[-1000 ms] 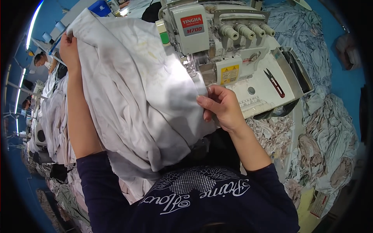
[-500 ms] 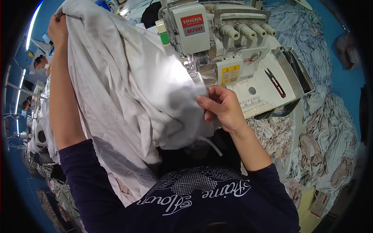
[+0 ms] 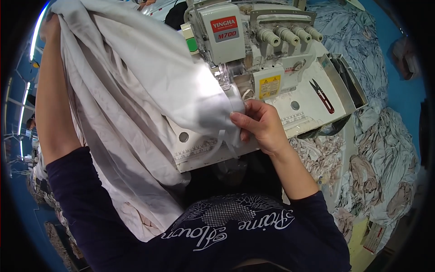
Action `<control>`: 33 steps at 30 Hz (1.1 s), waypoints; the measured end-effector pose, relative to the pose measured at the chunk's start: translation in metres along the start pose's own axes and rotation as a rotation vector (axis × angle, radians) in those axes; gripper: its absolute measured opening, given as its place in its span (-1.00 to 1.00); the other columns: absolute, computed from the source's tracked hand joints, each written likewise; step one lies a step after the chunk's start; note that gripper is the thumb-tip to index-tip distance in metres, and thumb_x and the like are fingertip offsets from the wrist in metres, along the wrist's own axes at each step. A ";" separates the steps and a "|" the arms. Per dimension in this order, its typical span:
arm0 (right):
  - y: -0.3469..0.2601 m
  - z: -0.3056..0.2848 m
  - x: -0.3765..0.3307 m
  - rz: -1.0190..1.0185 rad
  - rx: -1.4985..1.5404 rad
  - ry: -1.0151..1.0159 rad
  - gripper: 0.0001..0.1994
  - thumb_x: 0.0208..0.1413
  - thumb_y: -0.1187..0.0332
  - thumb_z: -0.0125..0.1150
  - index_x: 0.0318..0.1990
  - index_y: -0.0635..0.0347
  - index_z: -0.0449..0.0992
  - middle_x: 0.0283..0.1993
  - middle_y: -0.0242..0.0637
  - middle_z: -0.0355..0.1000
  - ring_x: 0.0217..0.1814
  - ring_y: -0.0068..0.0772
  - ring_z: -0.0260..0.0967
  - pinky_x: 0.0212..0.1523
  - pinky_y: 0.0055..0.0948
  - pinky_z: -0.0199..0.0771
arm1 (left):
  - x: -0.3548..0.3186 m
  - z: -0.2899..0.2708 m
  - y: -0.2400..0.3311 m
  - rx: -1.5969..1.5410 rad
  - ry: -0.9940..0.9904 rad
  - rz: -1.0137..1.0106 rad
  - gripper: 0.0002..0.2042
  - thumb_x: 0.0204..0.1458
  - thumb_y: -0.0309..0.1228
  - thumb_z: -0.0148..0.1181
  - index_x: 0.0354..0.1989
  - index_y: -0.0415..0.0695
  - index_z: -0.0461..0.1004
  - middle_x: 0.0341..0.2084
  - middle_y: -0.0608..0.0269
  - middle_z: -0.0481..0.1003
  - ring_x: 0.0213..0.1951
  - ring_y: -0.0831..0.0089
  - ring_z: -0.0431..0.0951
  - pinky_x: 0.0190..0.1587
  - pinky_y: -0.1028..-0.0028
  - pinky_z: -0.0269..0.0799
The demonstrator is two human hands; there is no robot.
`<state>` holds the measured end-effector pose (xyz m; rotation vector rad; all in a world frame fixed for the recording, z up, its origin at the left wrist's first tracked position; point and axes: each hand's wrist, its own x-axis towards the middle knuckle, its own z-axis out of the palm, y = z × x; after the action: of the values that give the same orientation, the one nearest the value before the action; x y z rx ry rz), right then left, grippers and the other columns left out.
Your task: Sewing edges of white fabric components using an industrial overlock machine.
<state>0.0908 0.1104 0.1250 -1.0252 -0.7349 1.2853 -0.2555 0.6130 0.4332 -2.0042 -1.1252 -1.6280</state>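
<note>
A large piece of white fabric (image 3: 136, 59) stretches from the far left to the overlock sewing machine (image 3: 222, 50). At the upper left my left hand (image 3: 50, 27) grips its raised far edge; the fingertips are partly hidden by the cloth. My right hand (image 3: 260, 124) pinches the fabric's near right edge between thumb and fingers, just in front of the presser foot (image 3: 223, 77). The cloth's edge runs up to the foot under a bright lamp spot. A narrow white strip (image 3: 217, 143) hangs from the fabric beside my right fingers.
Red-handled thread snips (image 3: 322, 97) lie on the machine's right bed. A tray (image 3: 346, 81) borders that side. Fabric scraps (image 3: 317, 158) fill a bin below, and heaps of pale cloth (image 3: 383, 154) lie farther right. Tension knobs (image 3: 285, 36) project above the bed.
My left hand has moved farther left and up, drawing the fabric taut and uncovering the ruler-marked front bed. My right hand has stayed nearly in place.
</note>
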 end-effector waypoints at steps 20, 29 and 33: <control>0.010 0.012 -0.012 -0.107 0.012 0.208 -0.85 -0.01 0.43 0.27 -0.38 0.21 0.38 -0.52 -0.47 0.36 -0.62 -0.69 0.24 -0.62 -0.72 0.22 | -0.385 -0.066 0.318 -0.550 -0.613 0.824 -0.68 -0.26 -0.49 0.08 -0.23 -0.16 0.52 -0.23 0.29 0.47 -0.23 0.37 0.50 -0.28 0.47 0.48; 0.013 0.006 -0.017 -1.104 -1.058 0.429 -0.73 -0.14 0.45 0.33 -0.22 0.13 0.48 -0.33 -0.40 0.21 -0.56 -0.62 0.20 -0.62 -0.66 0.22 | -0.376 -0.073 0.323 -0.557 -0.662 0.844 -0.73 -0.22 -0.49 0.08 -0.27 -0.21 0.51 -0.26 0.24 0.49 -0.21 0.32 0.54 -0.28 0.48 0.51; 0.013 0.009 -0.005 -1.130 -1.262 0.384 -0.67 -0.17 0.42 0.34 -0.15 0.02 0.55 -0.37 -0.40 0.22 -0.55 -0.52 0.23 -0.59 -0.58 0.30 | -0.374 -0.074 0.324 -0.542 -0.705 0.823 -0.76 -0.19 -0.49 0.08 -0.28 -0.21 0.50 -0.26 0.22 0.49 -0.20 0.31 0.54 -0.27 0.47 0.51</control>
<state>0.0764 0.1075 0.1177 -1.3828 -1.5415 -0.4864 -0.0809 0.2186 0.1801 -2.9340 0.1192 -0.8374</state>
